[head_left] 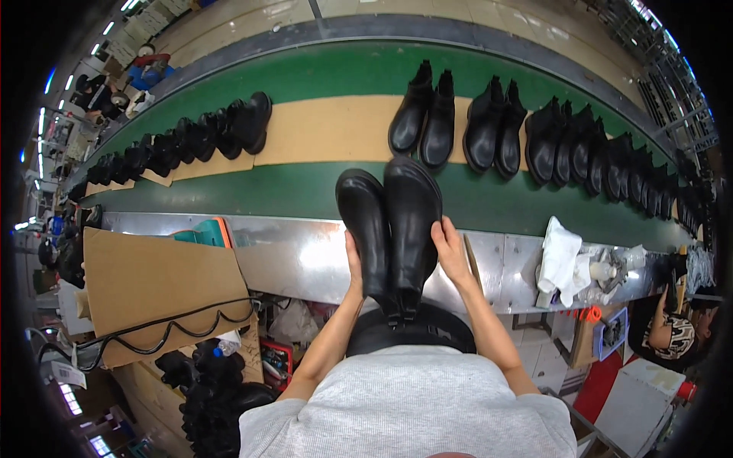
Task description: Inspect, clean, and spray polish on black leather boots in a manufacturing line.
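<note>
Your left hand (353, 258) is wrapped around the outer side of the left boot (365, 229), and your right hand (450, 248) grips the outer side of the right boot (412, 217), fingers curled against the leather in both cases. You hold the two black boots upright, side by side and touching, toes pointing away from you, above the near edge of the metal ledge (305, 256). Below them, close to your body, sits a dark round stool or bin (439, 328); I cannot tell which. To your left a sheet of cardboard (153, 282) lies with a black cable (175, 324) draped across it, and more black boots are heaped on the floor (206, 382) beneath. To your right, white rags (561, 259) rest on the ledge. Beyond the ledge the green conveyor belt (305, 195) carries a tan strip (328, 130) on which pairs of black boots (424, 118) stand in a row, well apart from yours, with another cluster (221, 133) further left
</note>
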`<state>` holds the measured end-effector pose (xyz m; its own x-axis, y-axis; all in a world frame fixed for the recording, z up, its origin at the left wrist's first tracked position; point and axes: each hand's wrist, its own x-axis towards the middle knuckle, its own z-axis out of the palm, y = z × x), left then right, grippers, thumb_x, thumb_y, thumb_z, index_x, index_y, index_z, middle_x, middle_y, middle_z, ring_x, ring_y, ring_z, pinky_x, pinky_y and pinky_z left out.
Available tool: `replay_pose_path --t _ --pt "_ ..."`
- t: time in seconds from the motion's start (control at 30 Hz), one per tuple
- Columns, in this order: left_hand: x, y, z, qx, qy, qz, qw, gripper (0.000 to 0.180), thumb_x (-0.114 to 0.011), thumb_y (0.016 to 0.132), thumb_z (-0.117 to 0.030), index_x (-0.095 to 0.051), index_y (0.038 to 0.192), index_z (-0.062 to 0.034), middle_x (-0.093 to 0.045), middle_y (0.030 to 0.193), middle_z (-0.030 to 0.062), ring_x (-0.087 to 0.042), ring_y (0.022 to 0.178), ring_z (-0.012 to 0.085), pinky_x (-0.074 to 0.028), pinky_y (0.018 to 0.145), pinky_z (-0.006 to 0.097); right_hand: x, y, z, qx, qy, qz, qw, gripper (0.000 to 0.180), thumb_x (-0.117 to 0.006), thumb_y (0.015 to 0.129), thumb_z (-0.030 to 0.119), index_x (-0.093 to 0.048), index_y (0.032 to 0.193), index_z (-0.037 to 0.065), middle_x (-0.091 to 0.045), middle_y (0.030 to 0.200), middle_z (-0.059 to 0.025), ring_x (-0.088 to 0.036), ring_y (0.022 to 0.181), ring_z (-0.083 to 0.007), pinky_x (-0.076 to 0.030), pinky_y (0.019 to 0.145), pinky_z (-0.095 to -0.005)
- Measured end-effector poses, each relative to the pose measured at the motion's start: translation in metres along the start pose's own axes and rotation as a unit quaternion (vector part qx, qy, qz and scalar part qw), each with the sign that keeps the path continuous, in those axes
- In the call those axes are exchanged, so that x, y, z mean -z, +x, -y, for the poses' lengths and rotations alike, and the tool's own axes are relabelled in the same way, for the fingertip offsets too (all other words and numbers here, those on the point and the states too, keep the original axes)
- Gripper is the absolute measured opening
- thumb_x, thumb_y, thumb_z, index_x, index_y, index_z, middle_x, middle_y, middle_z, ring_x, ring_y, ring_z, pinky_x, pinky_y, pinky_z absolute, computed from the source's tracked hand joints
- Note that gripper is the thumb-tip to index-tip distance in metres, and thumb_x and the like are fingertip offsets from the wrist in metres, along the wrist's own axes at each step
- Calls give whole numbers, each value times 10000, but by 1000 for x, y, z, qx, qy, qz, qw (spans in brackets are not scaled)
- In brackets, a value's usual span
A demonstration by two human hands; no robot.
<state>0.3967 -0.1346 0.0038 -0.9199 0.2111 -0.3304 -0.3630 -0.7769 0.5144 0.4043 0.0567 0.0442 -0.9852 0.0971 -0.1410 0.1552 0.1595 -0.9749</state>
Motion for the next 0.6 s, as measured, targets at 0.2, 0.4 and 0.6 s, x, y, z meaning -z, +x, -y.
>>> replay_pose_path --t 0.2,0.4,0.6 --pt "7 6 -34 125 -91 124 980 523 -347 947 -466 -443 1250 -51 -567 1075 79 -548 962 190 -462 827 318 -9 5 1 -66 255 25 964 629 -376 922 531 -526 1088 -56 -610 957 -166 -593 913 -230 -458 806 -284" --pt "-20 -4 -38 14 242 42 969 395 -411 948 -300 -438 1222 -16 -556 971 95 -510 877 202 -440 763 293 3 -14 31 -273 565 79 775 527 -442 907 514 -584 1065 32 -637 828 -59 -610 688 -140 -493 617 -235" --pt "-41 -18 -44 -48 413 135 899 399 -459 931 -249 -438 1216 30 -553 1000 122 -506 932 193 -444 830 326 14 -7 -1 -276 569 95 769 511 -450 911 499 -586 1058 29 -638 833 -53 -612 695 -141 -488 619 -233"
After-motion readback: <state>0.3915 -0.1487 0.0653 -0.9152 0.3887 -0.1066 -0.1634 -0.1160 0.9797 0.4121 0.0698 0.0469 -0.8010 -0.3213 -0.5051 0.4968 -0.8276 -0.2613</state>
